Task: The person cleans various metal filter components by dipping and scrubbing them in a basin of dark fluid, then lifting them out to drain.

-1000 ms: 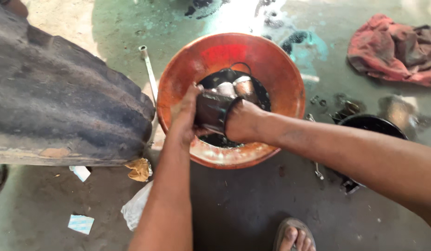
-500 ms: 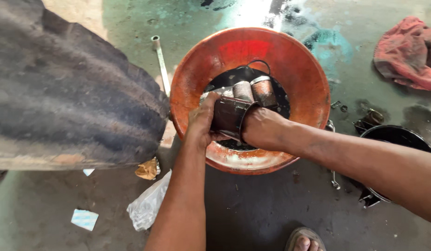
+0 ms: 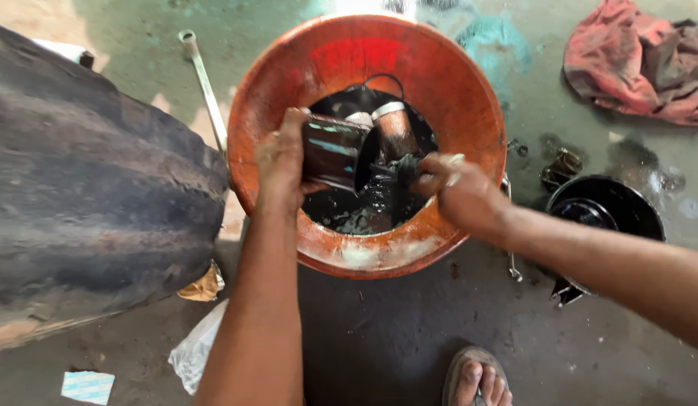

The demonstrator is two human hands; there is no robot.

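— The dark metal cylinder, where is it?

— In the head view I have it over the orange basin, above the black oily liquid pooled in the bottom. My left hand is clamped around its left side, fingers wrapped on the wall, so it sits tilted with its open end facing right.

— And your other hand?

— My right hand is closed on a dark wet rag, pinched between thumb and fingers just beside the cylinder's open end. Whether the rag touches the rim I cannot tell; it is very near.

— Anything else in the basin?

— Two smaller metal cylinders stand in the liquid behind the one I hold, pale at their tops, with a thin wire loop behind them.

— What lies around the basin?

— A big worn tyre fills the left side, close to the basin's rim. A long spanner lies on the concrete floor between tyre and basin. To the right sits a small black pan with dark liquid, and a reddish cloth is crumpled at the upper right, well apart from my hands. Near the bottom left lie a clear plastic bag and a scrap of paper. My sandalled foot shows at the bottom edge.
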